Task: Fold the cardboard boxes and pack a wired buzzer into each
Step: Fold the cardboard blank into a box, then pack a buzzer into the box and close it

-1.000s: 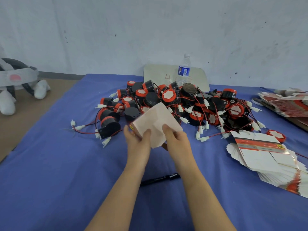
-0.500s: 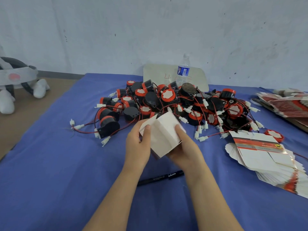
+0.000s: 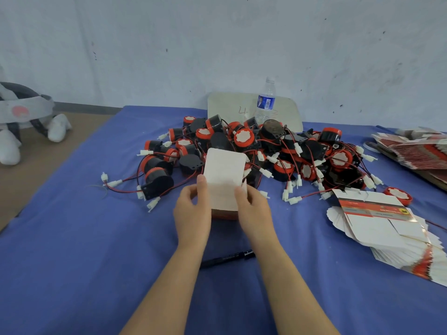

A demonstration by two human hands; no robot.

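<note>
A person at a blue-covered table (image 3: 72, 238) is holding a small cardboard box (image 3: 223, 180) upright between both hands, just in front of a heap of wired buzzers (image 3: 273, 151). The box is showing a plain white panel with a rounded top flap standing straight up, and a strip of red print is peeking out along its lower edge. The left grip (image 3: 192, 211) is clasping the box's left side, thumb pressing on the white face. The right grip (image 3: 254, 209) is grasping the right side in the same way, thumb lying on the front. The buzzers, black-bodied with red caps, are trailing red and black leads ending in white plugs.

Half a second ago the box was sitting tilted, corner-up like a diamond, with the right grip cupping it from beneath. It is now squared to the viewer, flap raised, and both thumbs are lying along its edges.

A fanned stack of flat boxes (image 3: 387, 226) is lying to the right, a second stack (image 3: 416, 151) farther back by the table's edge. A black pen (image 3: 227, 258) is lying between the forearms. A water bottle (image 3: 266, 102) is standing behind the heap against a pale board (image 3: 232, 107), and a plush toy (image 3: 19, 122) is resting on the floor at left.
</note>
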